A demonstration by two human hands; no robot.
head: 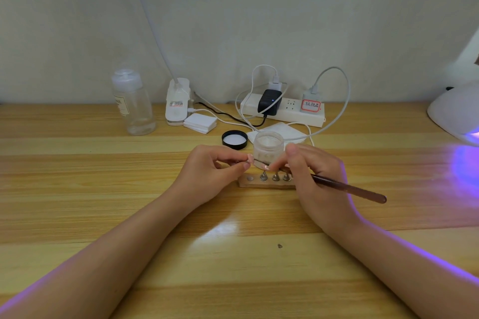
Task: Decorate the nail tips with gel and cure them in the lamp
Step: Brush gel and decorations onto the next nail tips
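A pale, plain wall backs a glossy wooden tabletop (103, 189) of light, long-grained planks that fills the lower two thirds of the head view, washed with violet light at the right edge where the white domed curing lamp (456, 114) sits in the frame's right middle. Just above the centre of the frame, the left hand (210, 171) pinches between thumb and forefinger a small pale pink nail tip (250, 157) on a thin metal stand, its tip pointing toward the right. The right hand (311, 176) grips a slender dark-brown brush (347, 188) like a pen; its long axis runs from lower right up to the left, the rounded butt toward the right of the frame and the fine end meeting the nail tip. Just below the fingers lies a short wooden holder block (264, 183), its length running left to right, with small metal pegs standing in a row. Directly behind the hands stands an open, frosted, round jar (268, 145), its black round lid (234, 139) lying inside-up just to its left. Farther back are folded white wipes (200, 123), a clear plastic pump bottle (133, 103) at the upper left, a white clip-on lamp base (177, 102), and a white power strip (285, 109) with plugs and looping white cables.
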